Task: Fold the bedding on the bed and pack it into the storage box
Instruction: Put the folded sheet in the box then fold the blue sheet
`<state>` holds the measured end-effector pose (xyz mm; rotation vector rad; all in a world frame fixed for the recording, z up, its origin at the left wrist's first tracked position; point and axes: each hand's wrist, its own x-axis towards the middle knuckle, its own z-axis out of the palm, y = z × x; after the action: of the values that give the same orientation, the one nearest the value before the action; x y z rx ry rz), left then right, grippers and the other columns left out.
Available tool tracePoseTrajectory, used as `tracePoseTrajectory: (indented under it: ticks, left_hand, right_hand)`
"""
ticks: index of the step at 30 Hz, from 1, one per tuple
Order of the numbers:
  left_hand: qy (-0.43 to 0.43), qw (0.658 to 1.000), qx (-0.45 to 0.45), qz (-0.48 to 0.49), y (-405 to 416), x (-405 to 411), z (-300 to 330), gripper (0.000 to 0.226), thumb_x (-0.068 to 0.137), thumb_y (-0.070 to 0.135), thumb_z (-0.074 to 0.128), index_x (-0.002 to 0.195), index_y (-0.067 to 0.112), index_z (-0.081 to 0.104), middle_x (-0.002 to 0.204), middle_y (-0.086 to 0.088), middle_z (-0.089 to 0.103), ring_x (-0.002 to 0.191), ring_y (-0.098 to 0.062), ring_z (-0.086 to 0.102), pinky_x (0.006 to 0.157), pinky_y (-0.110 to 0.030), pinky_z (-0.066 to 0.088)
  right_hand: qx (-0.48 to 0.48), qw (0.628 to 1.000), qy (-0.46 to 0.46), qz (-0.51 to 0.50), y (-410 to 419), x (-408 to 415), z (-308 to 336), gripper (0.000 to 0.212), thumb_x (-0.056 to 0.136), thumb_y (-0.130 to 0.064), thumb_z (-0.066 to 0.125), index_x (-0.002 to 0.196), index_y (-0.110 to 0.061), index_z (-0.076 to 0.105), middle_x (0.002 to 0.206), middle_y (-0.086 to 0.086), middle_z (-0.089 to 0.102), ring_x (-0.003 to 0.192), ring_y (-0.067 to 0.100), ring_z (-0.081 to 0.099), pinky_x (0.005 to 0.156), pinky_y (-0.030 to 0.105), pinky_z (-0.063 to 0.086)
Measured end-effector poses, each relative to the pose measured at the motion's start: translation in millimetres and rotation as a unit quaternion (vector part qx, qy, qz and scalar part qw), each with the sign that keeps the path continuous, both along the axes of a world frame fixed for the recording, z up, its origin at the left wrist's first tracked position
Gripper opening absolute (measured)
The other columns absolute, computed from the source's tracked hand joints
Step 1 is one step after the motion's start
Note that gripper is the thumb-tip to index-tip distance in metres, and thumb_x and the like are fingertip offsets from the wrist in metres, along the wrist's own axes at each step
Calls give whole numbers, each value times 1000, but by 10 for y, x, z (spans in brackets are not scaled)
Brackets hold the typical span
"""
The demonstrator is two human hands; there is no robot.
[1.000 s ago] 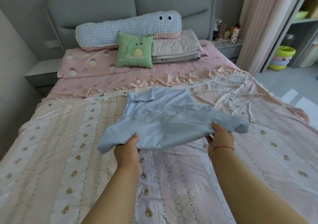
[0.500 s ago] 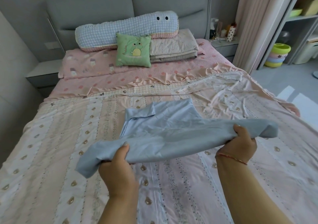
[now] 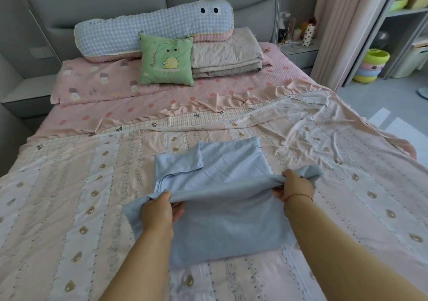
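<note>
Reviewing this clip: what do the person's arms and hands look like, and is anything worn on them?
Both forearms are bare, with no sleeves in view. The left hand wears nothing: no glove, ring or watch shows. The right hand is also ungloved, and a thin red string bracelet circles its wrist. No other jewellery or markings are visible.

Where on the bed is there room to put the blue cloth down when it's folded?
Bare quilt lies left of the blue cloth, and more on its right. The pink sheet strip is free too. The headboard end is crowded: long pillow, green cushion, folded blanket.
</note>
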<state>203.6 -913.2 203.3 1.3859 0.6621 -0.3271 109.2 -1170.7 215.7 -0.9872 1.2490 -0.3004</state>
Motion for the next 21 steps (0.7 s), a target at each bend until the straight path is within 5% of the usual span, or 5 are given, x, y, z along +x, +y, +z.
tracePoseTrajectory:
  ticks: [5, 9, 11, 17, 21]
  left_hand:
    - [-25, 998, 31, -46, -325, 952, -57, 20, 96, 15, 51, 79, 6, 52, 47, -4, 63, 40, -17, 61, 61, -37, 50]
    - [-81, 996, 11, -48, -666, 1656, -39, 16, 101, 25, 45, 105, 11, 50, 84, -8, 59, 71, -22, 62, 68, -39, 55]
    - [-87, 975, 141, -150, -726, 1819, -302, 31, 100, 35, 42, 115, 10, 52, 100, -13, 61, 86, -29, 63, 77, -42, 54]
    - [-14, 712, 505, -488, -480, 1145, -1723, 70, 95, 59, 30, 152, 20, 18, 159, -10, 19, 144, -32, 21, 115, -52, 21]
    - [15, 663, 566, -490, -303, 936, -2098, 81, 90, 70, 14, 154, 24, -5, 162, -2, -10, 149, -28, -9, 115, -59, -3]
  right_hand:
    - [-25, 996, -42, 81, -393, 841, -83, 38, 95, -9, 45, 133, -4, 44, 106, 11, 53, 73, 18, 57, 60, 25, 50]
    - [-157, 971, 28, 177, -656, 1539, -212, 39, 96, -19, 45, 130, -2, 50, 127, 15, 56, 108, 31, 59, 85, 33, 51]
    - [-271, 910, 148, 276, -619, 1641, -450, 41, 96, -22, 47, 132, -5, 49, 132, 17, 53, 120, 32, 51, 95, 33, 43]
    - [-333, 693, 319, 554, -393, 1057, -1769, 63, 92, -50, 39, 149, -30, 19, 155, 0, 20, 142, 27, 21, 116, 48, 20]
    - [-361, 668, 371, 535, -518, 946, -2087, 74, 88, -68, 29, 150, -39, 0, 159, -3, -8, 147, 22, -10, 115, 57, 0]
